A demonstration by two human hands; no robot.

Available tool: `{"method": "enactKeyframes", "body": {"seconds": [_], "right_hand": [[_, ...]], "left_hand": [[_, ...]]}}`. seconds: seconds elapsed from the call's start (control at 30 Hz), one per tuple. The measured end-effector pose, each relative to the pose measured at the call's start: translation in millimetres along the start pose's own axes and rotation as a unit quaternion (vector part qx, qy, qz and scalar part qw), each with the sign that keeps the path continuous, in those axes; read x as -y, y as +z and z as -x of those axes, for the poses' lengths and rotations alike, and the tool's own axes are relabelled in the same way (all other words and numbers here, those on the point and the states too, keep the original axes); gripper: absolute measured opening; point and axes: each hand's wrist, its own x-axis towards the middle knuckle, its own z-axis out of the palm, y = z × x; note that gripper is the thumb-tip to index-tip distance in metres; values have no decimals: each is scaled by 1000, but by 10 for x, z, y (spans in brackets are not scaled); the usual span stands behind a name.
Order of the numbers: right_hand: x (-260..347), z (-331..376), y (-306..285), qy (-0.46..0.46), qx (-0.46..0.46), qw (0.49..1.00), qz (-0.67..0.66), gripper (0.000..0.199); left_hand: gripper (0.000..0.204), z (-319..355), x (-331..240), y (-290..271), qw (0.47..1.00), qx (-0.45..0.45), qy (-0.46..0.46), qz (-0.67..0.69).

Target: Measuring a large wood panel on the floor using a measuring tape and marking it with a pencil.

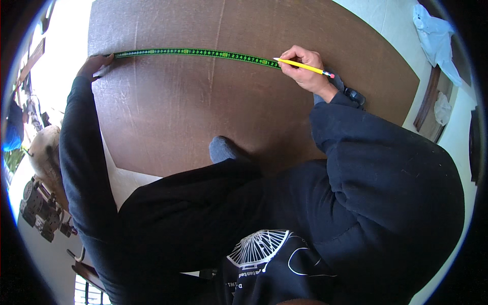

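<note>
- The tape measure (188, 52), a green-edged strip with a dark, marked face, lies stretched across the brown board (162, 101), from its left edge toward its right-hand corner; its right stretch passes beneath the right hand.
- The left hand (99, 63) is at the board's left edge, fingers at the tape's end; I cannot tell whether it pinches the strip or presses it down.
- The right hand (308, 78) grasps a yellow pencil (305, 66) between thumb and fingers; the pale tip points left, just beside the strip, the pink eraser end points right; whether the tip touches the board I cannot tell.
- A dark object (355, 95), its kind unclear, sits by the right wrist, toward the board's right-hand corner.
- A grey-socked foot (223, 148) rests on the board, near its lower edge; beyond the right-hand corner are a pale plastic bag (434, 35) and a smaller bag (443, 109).
</note>
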Motion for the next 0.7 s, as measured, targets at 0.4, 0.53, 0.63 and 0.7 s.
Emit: {"method": "enactKeyframes", "body": {"seconds": [0.4, 0.53, 0.63, 0.7], "right_hand": [[73, -33, 69, 24, -54, 998, 19, 10], [68, -14, 92, 13, -36, 999, -16, 8], [86, -22, 117, 65, -106, 984, -131, 7], [135, -20, 78, 17, -113, 986, -124, 7]], "left_hand": [[61, -708, 200, 32, 825, -15, 145, -546], [72, -425, 77, 81, 903, -56, 130, -407], [75, -299, 24, 99, 911, -60, 87, -399], [76, -315, 67, 117, 901, -59, 74, -423]]}}
